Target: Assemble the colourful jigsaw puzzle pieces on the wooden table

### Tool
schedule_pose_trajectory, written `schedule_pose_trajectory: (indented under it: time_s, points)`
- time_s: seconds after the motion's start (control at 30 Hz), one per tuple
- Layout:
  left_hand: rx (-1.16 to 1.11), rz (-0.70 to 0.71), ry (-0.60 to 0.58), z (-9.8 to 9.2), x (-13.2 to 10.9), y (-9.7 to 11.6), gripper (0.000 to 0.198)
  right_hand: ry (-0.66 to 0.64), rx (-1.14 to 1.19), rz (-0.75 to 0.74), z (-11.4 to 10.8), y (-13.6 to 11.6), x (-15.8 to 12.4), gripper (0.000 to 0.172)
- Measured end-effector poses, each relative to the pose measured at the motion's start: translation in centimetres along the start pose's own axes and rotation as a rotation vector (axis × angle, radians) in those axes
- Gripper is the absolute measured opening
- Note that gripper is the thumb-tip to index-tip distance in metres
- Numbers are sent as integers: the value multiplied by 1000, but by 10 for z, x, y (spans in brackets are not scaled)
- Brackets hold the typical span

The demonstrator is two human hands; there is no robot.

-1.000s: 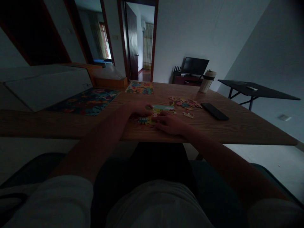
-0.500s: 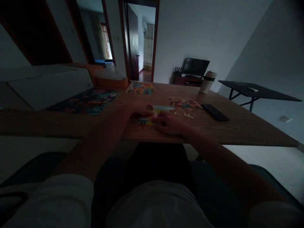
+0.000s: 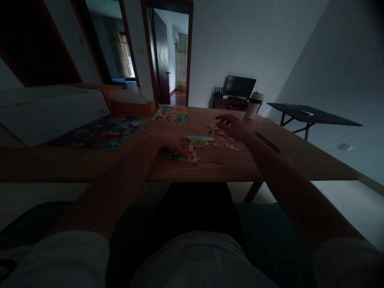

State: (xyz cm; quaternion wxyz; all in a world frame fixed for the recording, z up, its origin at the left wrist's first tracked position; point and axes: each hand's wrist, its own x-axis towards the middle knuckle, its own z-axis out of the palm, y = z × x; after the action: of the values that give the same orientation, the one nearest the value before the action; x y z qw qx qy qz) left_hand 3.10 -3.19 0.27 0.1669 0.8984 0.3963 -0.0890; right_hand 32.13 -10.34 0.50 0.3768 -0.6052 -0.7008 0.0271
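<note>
A partly joined jigsaw puzzle (image 3: 203, 140) lies on the wooden table before me, green and pale blue along its far strip. My left hand (image 3: 171, 144) rests on its left side, thumb and fingers apart, and covers part of it. Beyond and to the right, my right hand (image 3: 233, 127) hovers above the loose puzzle pieces (image 3: 221, 133), fingers spread with nothing visible in them. It hides part of that pile. One pale piece (image 3: 232, 147) lies apart, between the pile and the table's near edge.
A black phone-like slab (image 3: 267, 142) lies right of the pieces, partly behind my right forearm. A pale tumbler (image 3: 254, 105) stands at the far right. Two colourful printed sheets (image 3: 172, 113) and a large white box (image 3: 54, 114) occupy the left. An orange tray (image 3: 133, 107) stands behind.
My right hand has left the puzzle and moved away and rightward, over the loose pieces. My left hand remains on the puzzle. The camera view has shifted slightly.
</note>
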Motion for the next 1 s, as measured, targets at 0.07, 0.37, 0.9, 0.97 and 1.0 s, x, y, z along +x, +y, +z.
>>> schedule_pose_trajectory:
  time_s: [0.07,0.37,0.9,0.97,1.0]
  points:
    - [3,-14,3,1,2,-1,119,46,-18,55,-10,17,8,35]
    - [-3,-61,-5,1,2,-2,118,-13,-6,170,15,68,-7,26]
    - [-46,-53,12,2,4,-24,106,-158,-16,250,-15,89,-9,11]
    - [-50,-45,20,3,5,-25,105,-377,-9,216,-19,82,-12,9]
    - [-52,-46,25,3,6,-26,105,-457,-19,207,-21,79,-13,12]
